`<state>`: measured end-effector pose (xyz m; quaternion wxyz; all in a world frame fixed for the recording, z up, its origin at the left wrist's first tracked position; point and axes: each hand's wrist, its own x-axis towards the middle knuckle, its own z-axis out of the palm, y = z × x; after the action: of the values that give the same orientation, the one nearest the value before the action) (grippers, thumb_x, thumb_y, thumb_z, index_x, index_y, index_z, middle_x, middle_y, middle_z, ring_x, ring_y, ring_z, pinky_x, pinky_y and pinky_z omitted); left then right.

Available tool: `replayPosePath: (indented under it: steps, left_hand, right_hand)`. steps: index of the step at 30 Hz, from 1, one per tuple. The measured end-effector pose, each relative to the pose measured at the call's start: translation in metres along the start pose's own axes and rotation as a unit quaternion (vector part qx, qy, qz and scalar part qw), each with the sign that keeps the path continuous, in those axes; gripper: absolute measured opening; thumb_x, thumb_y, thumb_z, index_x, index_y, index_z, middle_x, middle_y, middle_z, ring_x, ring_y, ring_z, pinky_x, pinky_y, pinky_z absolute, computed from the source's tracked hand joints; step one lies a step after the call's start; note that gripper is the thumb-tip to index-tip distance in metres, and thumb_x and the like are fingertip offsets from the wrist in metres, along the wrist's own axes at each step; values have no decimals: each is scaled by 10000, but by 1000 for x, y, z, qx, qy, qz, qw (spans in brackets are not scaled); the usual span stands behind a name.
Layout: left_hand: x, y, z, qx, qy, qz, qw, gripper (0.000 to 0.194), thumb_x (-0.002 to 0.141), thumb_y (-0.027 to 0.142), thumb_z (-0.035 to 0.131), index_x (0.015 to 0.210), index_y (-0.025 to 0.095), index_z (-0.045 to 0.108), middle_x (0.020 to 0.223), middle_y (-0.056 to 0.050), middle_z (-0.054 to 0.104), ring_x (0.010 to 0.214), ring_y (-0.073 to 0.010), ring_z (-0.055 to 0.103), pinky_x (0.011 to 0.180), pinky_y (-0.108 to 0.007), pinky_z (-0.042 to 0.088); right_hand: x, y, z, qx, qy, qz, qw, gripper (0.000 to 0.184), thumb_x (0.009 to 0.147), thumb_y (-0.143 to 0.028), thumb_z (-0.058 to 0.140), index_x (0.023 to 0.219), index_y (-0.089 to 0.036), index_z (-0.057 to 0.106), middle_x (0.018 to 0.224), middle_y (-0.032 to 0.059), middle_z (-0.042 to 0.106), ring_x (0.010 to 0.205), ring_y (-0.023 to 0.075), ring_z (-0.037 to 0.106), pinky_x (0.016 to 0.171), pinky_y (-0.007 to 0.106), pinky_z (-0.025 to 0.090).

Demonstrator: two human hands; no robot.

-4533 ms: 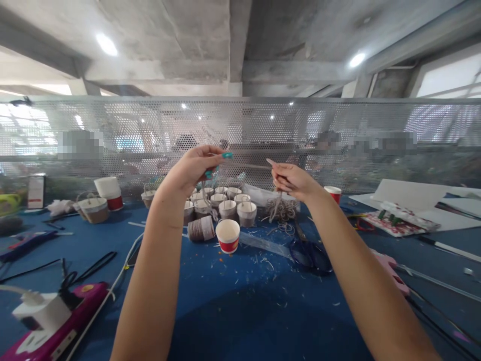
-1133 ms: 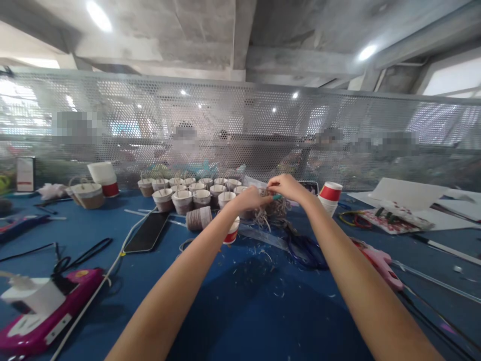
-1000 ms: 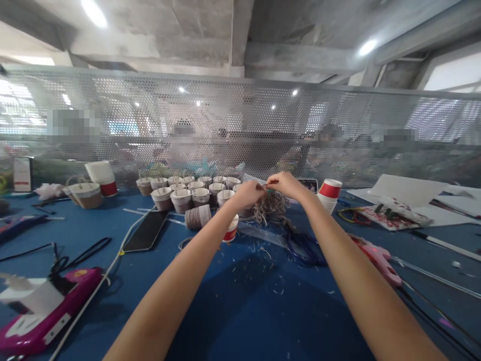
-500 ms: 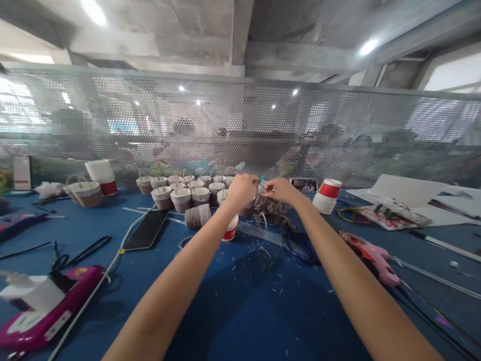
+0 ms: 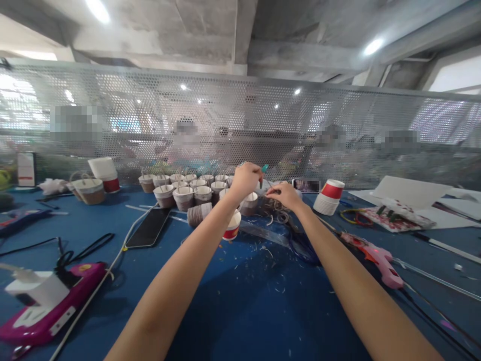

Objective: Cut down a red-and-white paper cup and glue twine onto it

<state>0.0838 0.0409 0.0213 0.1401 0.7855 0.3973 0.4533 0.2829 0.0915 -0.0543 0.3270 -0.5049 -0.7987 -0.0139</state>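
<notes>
Past the middle of the table, my left hand point(image 5: 247, 179) is closed around a small tool with a teal end point(image 5: 265, 168); its kind is not clear. Close by on the right, my right hand point(image 5: 284, 194) has its fingers pinched on what looks like a thin strand of cord. Beneath the hands lies a tangled heap of grey-brown cord point(image 5: 281, 215). A cord-wrapped cup point(image 5: 248, 204) stands just below my left hand, and a red and white paper cup point(image 5: 232, 225) is partly behind my left forearm.
Several cord-wrapped cups with handles point(image 5: 183, 198) stand in rows at centre left; one cord-wrapped cup point(image 5: 199, 214) lies tipped. A black phone point(image 5: 148, 228), magenta power strip point(image 5: 56, 303), stacked paper cups point(image 5: 328, 198) and pink glue gun point(image 5: 381, 263) are around. A perforated screen point(image 5: 225, 115) closes the back.
My left hand has risen slightly and turned, showing more of the teal end. My right hand has moved a little lower, and the cup beneath shows more. The view has shifted slightly.
</notes>
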Motion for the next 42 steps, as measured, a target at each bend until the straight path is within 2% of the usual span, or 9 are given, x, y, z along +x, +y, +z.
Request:
replayPosePath:
  steps: [5,11,15,24,29,32,36,39,42]
  left_hand:
    - [-2,6,5,-243,-38,-21,969,307,767,121,454,464,161,465,676,-31,660,753,-119,608,732,-228,415]
    - [-4,23,3,-376,-16,-61,925,336,783,75,446,454,144,442,624,-31,615,672,-92,578,660,-209,404]
    - [-8,38,-7,-405,-13,-70,912,358,795,53,438,446,133,436,587,-17,564,632,-78,564,642,-200,405]
    - [-20,72,-22,-373,35,-96,922,396,803,42,444,420,135,406,553,-17,547,630,-99,583,650,-233,420]
    - [-21,70,-47,-303,-26,-94,948,368,797,62,472,437,131,444,573,-32,573,618,-103,579,701,-272,457]
    - [-20,53,-77,-210,-108,-105,966,296,751,99,498,459,138,528,654,-57,636,670,-121,590,702,-271,467]
    - [-19,30,-108,-39,-122,-126,984,249,690,160,498,447,171,554,706,-38,652,744,-157,600,643,-255,447]
    - [-18,21,-113,145,-166,-158,963,195,631,171,501,453,178,580,628,-43,629,640,-175,572,569,-273,407]
    - [-17,17,-107,240,-233,-188,924,182,618,209,498,463,174,588,629,-59,643,596,-182,555,539,-278,393]
  right_hand:
    - [-6,7,4,65,19,14,998,190,705,-350,668,837,-225,722,837,21,721,833,201,649,796,306,450]
    - [-8,13,9,113,38,23,993,202,707,-352,671,859,-227,716,899,19,719,904,195,645,859,308,444]
    - [-10,11,11,132,41,32,990,204,724,-364,653,863,-226,714,909,21,717,910,194,644,865,317,445]
    - [-11,6,14,138,57,37,988,242,740,-392,634,892,-219,709,931,24,713,936,198,636,870,323,438]
    - [-4,-4,7,107,81,25,991,266,737,-393,637,907,-200,706,939,41,713,915,196,636,834,300,440]
    - [2,-15,-3,73,107,11,992,244,725,-357,659,905,-201,709,939,55,712,913,208,626,849,320,419]
    - [8,-31,-17,37,126,-15,991,239,719,-309,679,936,-212,707,948,69,706,922,226,592,871,360,378]
    - [10,-40,-22,-6,132,-56,990,224,744,-285,663,953,-217,705,968,67,701,941,233,550,858,367,373]
    - [10,-43,-20,-33,131,-78,988,194,766,-252,641,946,-229,709,952,47,705,926,230,532,839,368,384]
